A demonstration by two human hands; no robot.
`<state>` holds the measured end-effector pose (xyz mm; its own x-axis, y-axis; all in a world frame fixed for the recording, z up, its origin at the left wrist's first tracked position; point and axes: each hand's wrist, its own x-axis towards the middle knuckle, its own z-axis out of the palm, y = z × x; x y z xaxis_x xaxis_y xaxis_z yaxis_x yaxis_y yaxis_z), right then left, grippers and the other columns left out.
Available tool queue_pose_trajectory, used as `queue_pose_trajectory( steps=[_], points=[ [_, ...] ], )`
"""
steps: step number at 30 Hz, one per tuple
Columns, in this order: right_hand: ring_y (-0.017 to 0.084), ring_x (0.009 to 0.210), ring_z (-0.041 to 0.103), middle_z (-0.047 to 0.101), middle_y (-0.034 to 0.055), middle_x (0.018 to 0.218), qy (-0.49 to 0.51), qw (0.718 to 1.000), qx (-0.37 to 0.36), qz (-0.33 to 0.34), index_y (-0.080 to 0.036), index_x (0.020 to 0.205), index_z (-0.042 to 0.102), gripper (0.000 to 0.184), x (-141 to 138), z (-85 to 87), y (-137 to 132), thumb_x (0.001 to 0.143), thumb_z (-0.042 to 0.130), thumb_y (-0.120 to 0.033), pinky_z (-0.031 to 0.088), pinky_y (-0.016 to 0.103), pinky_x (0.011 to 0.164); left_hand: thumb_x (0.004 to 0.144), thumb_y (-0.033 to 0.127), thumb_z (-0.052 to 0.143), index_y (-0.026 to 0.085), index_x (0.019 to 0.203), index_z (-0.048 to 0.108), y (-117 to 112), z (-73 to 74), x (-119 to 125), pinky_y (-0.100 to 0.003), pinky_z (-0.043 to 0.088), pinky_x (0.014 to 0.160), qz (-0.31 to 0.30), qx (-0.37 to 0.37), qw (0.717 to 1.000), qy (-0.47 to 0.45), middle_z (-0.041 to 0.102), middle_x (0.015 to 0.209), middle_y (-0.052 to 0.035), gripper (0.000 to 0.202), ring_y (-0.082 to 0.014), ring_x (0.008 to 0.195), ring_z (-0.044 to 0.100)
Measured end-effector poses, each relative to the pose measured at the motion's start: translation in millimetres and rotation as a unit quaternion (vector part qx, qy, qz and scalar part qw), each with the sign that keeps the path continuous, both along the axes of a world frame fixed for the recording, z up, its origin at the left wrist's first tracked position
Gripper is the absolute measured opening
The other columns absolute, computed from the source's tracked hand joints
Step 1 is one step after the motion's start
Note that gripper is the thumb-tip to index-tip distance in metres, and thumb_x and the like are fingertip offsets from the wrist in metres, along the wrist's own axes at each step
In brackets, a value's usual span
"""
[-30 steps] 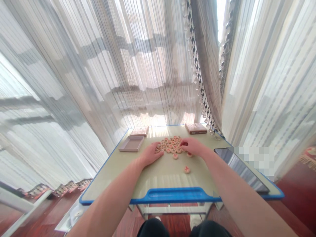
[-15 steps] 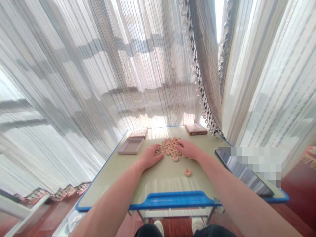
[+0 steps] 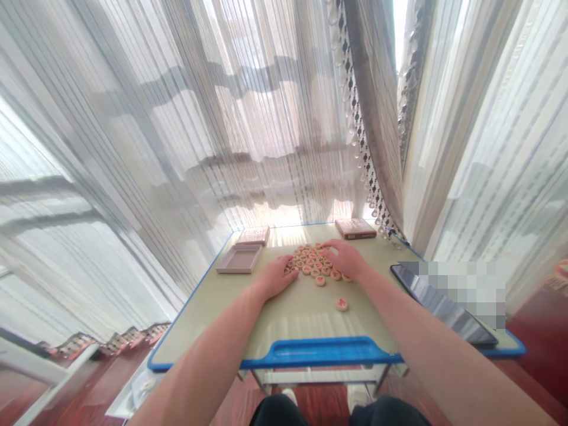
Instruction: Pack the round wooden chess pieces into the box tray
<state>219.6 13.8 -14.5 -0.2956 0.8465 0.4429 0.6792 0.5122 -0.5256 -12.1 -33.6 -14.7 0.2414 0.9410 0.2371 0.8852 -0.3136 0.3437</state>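
Cream discs: round, flat game pieces bunched mid-table between two bare hands, lying flat; those that can be made out show marked faces up.
Writing on the discs: one red or dark character each, too small to read.
Direction: each disc is round, with no long axis; the bunch as a whole stretches wider from left to right than front to back.
Strays: one red-marked cream disc sits at the bunch's near edge; another lies well apart, closer to the person.
Left hand: the left hand curves along the bunch's left edge, thumb and fingers parted.
Right hand: the right hand reaches over the right edge, hiding some discs; whether it pinches one, I cannot tell. The hands are apart from each other.
Printed boxes: a flat, pale brown box at far left and a flat, reddish-brown box at far right; print unreadable.
Tray: a shallow, mauve-grey open box, left of the hands.
Tablet: a dark, glossy slab beside the right forearm, slanting.
Table: pale green top, blue rim.
Backdrop: sheer white curtains.
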Motion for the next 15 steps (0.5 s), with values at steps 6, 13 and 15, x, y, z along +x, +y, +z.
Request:
queue_pose_trajectory(
  steps=[6,13,15],
  points=[
    [0.020,0.094,0.059,0.069,0.0086,0.092,0.026,0.996,0.079,-0.011,-0.015,0.089,0.070,0.032,1.8,-1.7,-0.6,0.084,0.045,-0.034,0.042,0.032,0.090,0.080,0.049,0.050,0.018,0.131,0.042,5.6,-4.4,-4.2,-0.037,0.045,0.091,0.033,0.033,0.997,-0.059,0.058,0.125,-0.0108,0.060,-0.0258,0.106,0.059],
    [0.023,0.084,0.061,0.071,0.0083,0.085,0.169,0.979,0.071,-0.094,-0.017,0.079,0.069,0.032,11.4,22.3,-17.4,0.075,0.049,-0.041,0.044,0.036,0.082,0.086,0.038,0.045,0.019,0.108,0.057,-5.6,-4.2,-3.6,-0.034,0.049,0.082,0.125,0.249,0.959,-0.043,0.066,0.106,-0.0092,0.032,-0.0222,0.095,0.063],
    [0.022,0.081,0.061,0.070,0.0079,0.085,0.251,0.960,0.042,-0.115,-0.016,0.083,0.069,0.034,0.6,29.0,-32.6,0.074,0.049,-0.042,0.046,0.035,0.078,0.087,0.030,0.043,0.019,0.103,0.058,-14.1,3.6,-7.4,-0.033,0.048,0.081,0.090,0.271,0.958,0.004,0.066,0.104,-0.0083,0.025,-0.0208,0.094,0.062]
  ],
)
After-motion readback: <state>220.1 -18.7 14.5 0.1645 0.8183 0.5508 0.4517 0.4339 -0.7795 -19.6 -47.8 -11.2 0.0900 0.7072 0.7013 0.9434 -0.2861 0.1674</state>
